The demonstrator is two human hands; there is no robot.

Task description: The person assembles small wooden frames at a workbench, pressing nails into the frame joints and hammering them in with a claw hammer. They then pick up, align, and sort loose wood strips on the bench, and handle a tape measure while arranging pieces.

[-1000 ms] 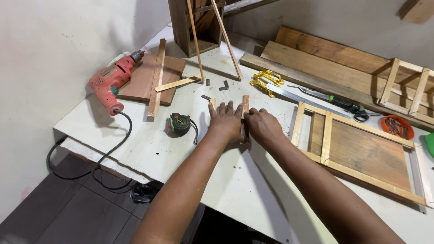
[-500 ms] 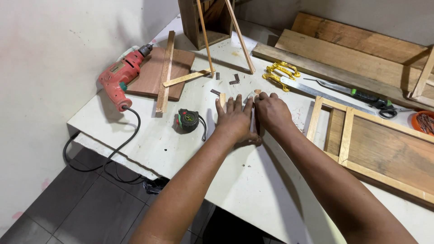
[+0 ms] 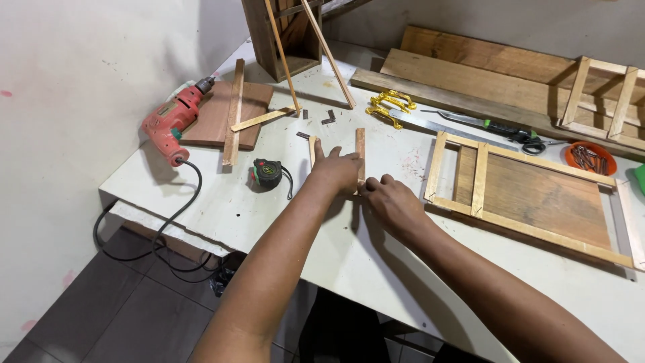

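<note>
1. Two short wooden strips lie upright-running, near to far, on the white table [image 3: 222, 208], roughly in the middle of the worktop; both hands meet at their near ends.
2. Left hand [image 3: 334, 171] lies flat on the table with fingers spread and released; it covers the gap between the left strip [image 3: 312, 149] and the right strip [image 3: 361, 151], its forefinger lying along the left one.
3. Right hand [image 3: 393, 202] sits just right of it, fingers curled down at the near end of the right strip; whether they pinch the wood or only press on it cannot be told.
4. Just left of the hands sits a dark tape measure [image 3: 267, 173] with green trim.
5. Farther left, a red electric drill [image 3: 173, 121] lies by the table edge, its black cord hanging to the floor, beside a brown board [image 3: 218, 121] with thin slats across it.
6. Right of the hands lies a wooden frame [image 3: 537, 202] with a darker panel inside.
7. Beyond the strips are yellow handles [image 3: 386, 106], a handsaw [image 3: 463, 124] with a green and black grip, and some small dark bits near a slanting pair of thin sticks [image 3: 316, 54].
8. At the far right stands an orange bowl [image 3: 590, 156] of nails, with long planks [image 3: 497, 74] stacked along the wall.
</note>
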